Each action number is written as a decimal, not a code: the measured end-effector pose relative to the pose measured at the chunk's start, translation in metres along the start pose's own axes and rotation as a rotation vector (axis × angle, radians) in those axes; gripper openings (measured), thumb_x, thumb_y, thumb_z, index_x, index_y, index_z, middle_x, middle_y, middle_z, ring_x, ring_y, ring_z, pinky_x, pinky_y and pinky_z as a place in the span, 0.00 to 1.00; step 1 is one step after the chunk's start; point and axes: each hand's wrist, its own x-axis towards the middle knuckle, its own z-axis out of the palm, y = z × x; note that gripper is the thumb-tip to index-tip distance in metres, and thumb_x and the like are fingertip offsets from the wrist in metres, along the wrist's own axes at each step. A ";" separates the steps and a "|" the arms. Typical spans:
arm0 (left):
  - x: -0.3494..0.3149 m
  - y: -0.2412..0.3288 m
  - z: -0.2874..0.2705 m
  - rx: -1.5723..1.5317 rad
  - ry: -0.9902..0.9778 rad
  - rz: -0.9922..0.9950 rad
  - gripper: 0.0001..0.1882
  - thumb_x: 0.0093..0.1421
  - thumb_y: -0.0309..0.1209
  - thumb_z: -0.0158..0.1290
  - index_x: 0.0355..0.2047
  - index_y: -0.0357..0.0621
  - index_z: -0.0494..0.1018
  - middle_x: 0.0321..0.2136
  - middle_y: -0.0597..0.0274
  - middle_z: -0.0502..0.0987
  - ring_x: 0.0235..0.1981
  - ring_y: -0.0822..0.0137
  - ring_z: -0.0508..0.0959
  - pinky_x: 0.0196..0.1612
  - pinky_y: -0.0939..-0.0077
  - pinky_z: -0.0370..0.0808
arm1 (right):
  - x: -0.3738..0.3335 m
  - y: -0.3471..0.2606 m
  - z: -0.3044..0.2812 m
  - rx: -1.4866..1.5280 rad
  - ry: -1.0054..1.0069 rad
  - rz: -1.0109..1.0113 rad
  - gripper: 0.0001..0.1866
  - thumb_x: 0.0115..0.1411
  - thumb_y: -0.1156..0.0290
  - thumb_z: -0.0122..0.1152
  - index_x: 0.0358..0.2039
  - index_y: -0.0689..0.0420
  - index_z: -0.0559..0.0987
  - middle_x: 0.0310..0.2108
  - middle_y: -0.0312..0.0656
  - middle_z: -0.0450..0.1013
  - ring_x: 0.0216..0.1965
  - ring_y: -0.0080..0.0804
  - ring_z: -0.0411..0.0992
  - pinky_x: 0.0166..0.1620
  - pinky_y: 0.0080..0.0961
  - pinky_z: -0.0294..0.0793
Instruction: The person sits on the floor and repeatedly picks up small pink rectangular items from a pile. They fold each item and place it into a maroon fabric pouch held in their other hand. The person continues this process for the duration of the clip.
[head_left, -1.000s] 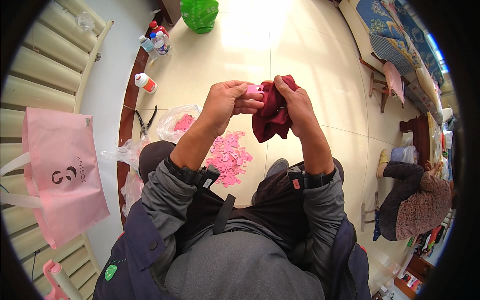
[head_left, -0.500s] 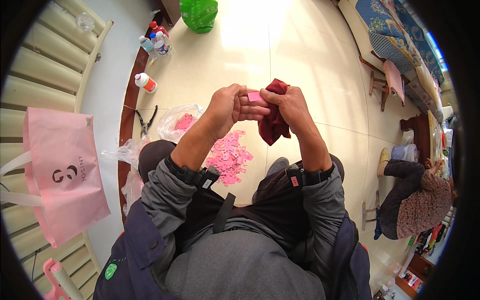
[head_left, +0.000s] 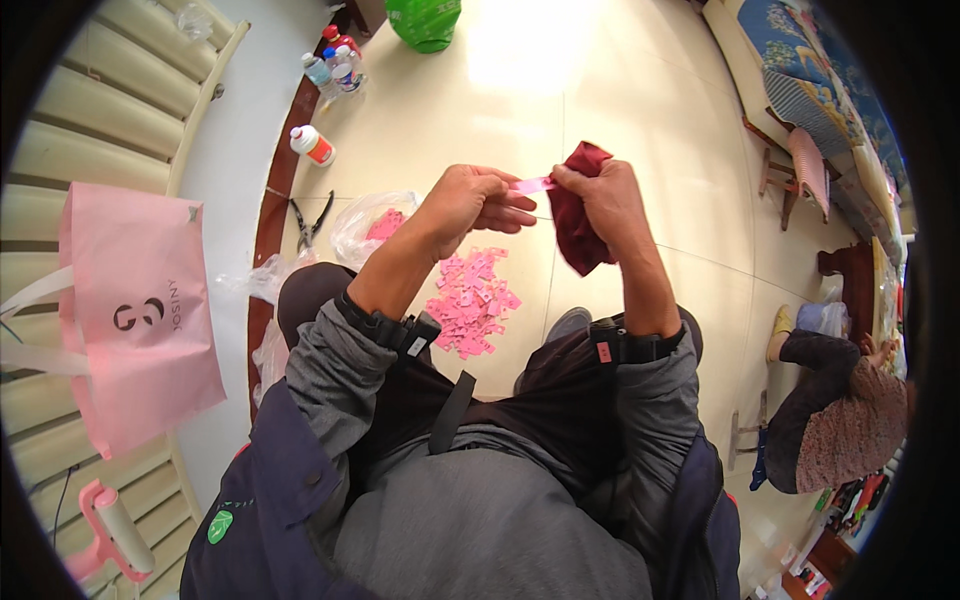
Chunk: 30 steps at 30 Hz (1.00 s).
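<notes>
My left hand [head_left: 470, 205] pinches one end of a small flat pink strip [head_left: 533, 186] between thumb and forefinger, its other fingers half curled below. My right hand [head_left: 610, 195] grips a dark red cloth [head_left: 580, 235], which hangs in folds under the palm. The strip's far end meets the right thumb beside the cloth. Below my hands, a heap of small pink pieces [head_left: 470, 305] lies on the tiled floor between my feet. More pink pieces [head_left: 385, 224] sit in a clear plastic bag [head_left: 355, 225] by my left forearm.
Pliers with black handles [head_left: 312, 222], a white bottle [head_left: 312, 146] and several drink bottles [head_left: 340, 70] stand or lie along the left wall. A green bag [head_left: 425, 25] is ahead. A pink bag [head_left: 140, 320] hangs on the radiator. Another person [head_left: 840, 400] sits at right.
My hands have drawn apart a little, the right one moving right with the cloth. The pink strip, which lay across the left fingers, now spans the gap between both hands.
</notes>
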 end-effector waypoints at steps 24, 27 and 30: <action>0.073 -0.267 -0.084 0.857 0.148 -0.354 0.09 0.56 0.30 0.62 0.34 0.38 0.79 0.27 0.55 0.83 0.30 0.66 0.84 0.30 0.71 0.79 | -0.034 -0.008 -0.070 -0.280 0.167 -0.184 0.15 0.64 0.58 0.68 0.33 0.60 0.85 0.19 0.35 0.77 0.17 0.20 0.71 0.23 0.22 0.69; 0.065 -0.326 -0.071 1.201 0.157 -0.262 0.13 0.53 0.32 0.65 0.36 0.39 0.79 0.34 0.48 0.84 0.39 0.48 0.83 0.44 0.57 0.78 | -0.041 -0.005 -0.082 -0.351 0.198 -0.159 0.18 0.63 0.56 0.68 0.36 0.61 0.86 0.21 0.39 0.78 0.19 0.24 0.73 0.25 0.22 0.70; 0.051 -0.357 -0.051 1.261 0.144 -0.248 0.19 0.55 0.34 0.65 0.45 0.40 0.75 0.42 0.46 0.81 0.46 0.45 0.81 0.48 0.54 0.77 | -0.046 -0.001 -0.097 -0.388 0.177 -0.085 0.19 0.62 0.57 0.68 0.37 0.63 0.85 0.22 0.42 0.78 0.21 0.25 0.74 0.27 0.22 0.70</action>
